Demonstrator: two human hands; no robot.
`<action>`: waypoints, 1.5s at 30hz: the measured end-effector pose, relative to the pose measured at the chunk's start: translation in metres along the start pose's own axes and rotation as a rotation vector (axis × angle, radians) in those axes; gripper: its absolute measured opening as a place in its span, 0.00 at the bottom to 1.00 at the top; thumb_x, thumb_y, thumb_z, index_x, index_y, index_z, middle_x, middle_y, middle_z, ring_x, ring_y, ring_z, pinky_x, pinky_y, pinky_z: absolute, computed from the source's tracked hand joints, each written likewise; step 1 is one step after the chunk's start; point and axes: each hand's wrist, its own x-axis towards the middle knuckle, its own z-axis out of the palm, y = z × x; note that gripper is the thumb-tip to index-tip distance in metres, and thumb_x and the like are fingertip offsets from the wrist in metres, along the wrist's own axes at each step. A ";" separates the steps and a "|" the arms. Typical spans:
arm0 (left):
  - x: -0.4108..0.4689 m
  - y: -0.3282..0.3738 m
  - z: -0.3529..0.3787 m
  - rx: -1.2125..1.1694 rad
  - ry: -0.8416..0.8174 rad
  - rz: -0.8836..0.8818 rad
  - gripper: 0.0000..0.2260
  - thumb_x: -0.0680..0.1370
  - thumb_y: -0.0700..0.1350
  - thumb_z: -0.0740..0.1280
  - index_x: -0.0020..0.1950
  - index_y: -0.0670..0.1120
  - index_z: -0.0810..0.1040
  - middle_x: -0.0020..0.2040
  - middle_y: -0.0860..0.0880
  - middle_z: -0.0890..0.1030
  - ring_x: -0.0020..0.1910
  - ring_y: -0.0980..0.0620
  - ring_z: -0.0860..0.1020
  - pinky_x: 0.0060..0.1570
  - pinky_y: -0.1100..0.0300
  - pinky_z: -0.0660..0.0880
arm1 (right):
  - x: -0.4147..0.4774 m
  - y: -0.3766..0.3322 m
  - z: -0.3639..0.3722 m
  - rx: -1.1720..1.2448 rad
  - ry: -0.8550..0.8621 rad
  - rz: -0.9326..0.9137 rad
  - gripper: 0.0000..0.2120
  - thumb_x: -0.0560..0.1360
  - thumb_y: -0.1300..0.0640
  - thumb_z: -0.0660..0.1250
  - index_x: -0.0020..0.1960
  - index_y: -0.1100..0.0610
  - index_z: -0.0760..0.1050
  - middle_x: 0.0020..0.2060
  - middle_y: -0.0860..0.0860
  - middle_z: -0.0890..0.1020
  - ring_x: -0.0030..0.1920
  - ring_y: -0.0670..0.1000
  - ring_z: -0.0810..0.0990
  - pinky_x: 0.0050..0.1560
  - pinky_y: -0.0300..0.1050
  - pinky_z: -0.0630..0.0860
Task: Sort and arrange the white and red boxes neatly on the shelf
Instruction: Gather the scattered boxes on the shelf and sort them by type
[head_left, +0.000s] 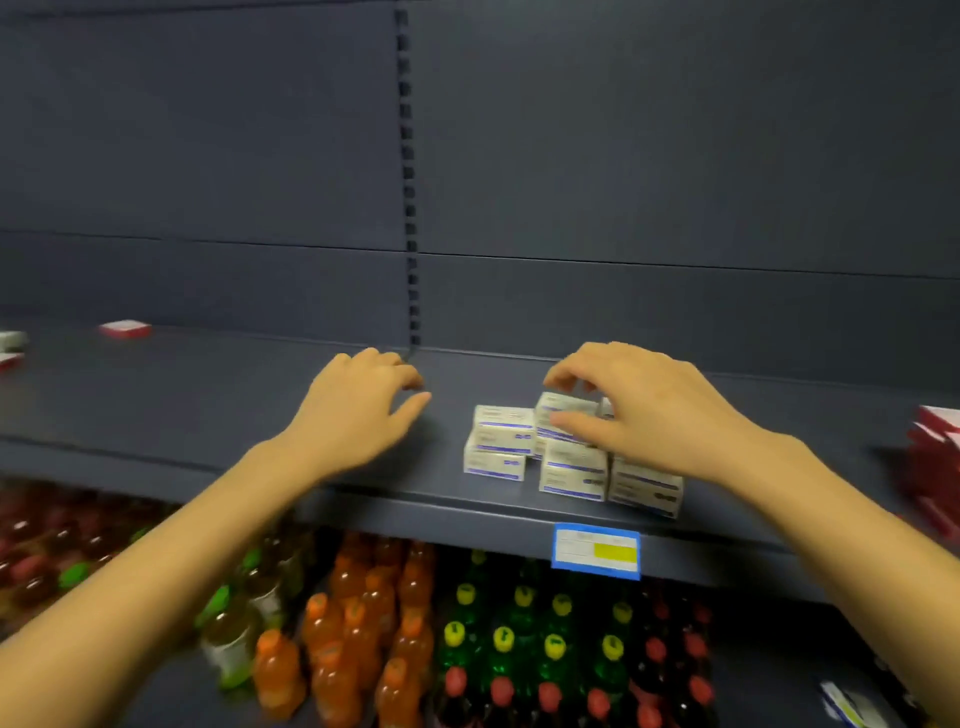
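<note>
Several white boxes with blue stripes (501, 441) stand stacked in short piles near the front of the dark grey shelf (208, 395). My right hand (639, 410) grips the top white box (563, 410) of the middle pile between thumb and fingers. My left hand (363, 410) hovers over bare shelf to the left of the piles, fingers curled and apart, holding nothing. A stack of red boxes (935, 457) sits at the far right edge. One red and white box (124, 328) lies far back on the left, and two more (10, 348) show at the left edge.
A blue and yellow price label (596, 552) hangs on the shelf's front lip. Below it stand rows of drink bottles (363, 623), orange, green and dark with coloured caps. The shelf's back panel has a slotted upright (410, 208).
</note>
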 end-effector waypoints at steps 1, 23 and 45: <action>-0.010 -0.011 -0.003 0.022 -0.019 -0.055 0.15 0.79 0.52 0.57 0.59 0.48 0.76 0.58 0.49 0.78 0.58 0.47 0.73 0.56 0.53 0.67 | 0.010 -0.007 0.005 0.017 0.006 -0.037 0.14 0.75 0.44 0.62 0.60 0.43 0.71 0.57 0.40 0.75 0.58 0.45 0.73 0.45 0.41 0.66; -0.205 -0.246 -0.107 0.291 -0.086 -0.608 0.15 0.78 0.53 0.59 0.54 0.46 0.77 0.55 0.47 0.80 0.54 0.46 0.76 0.51 0.52 0.74 | 0.200 -0.279 0.112 0.248 -0.067 -0.438 0.16 0.76 0.45 0.61 0.62 0.46 0.71 0.59 0.43 0.75 0.58 0.46 0.74 0.47 0.41 0.68; -0.240 -0.508 -0.083 0.193 -0.075 -0.554 0.16 0.78 0.55 0.58 0.57 0.47 0.76 0.55 0.49 0.79 0.54 0.49 0.75 0.51 0.54 0.73 | 0.415 -0.458 0.226 0.185 -0.182 -0.244 0.23 0.75 0.43 0.62 0.66 0.52 0.68 0.63 0.50 0.74 0.61 0.52 0.74 0.51 0.48 0.71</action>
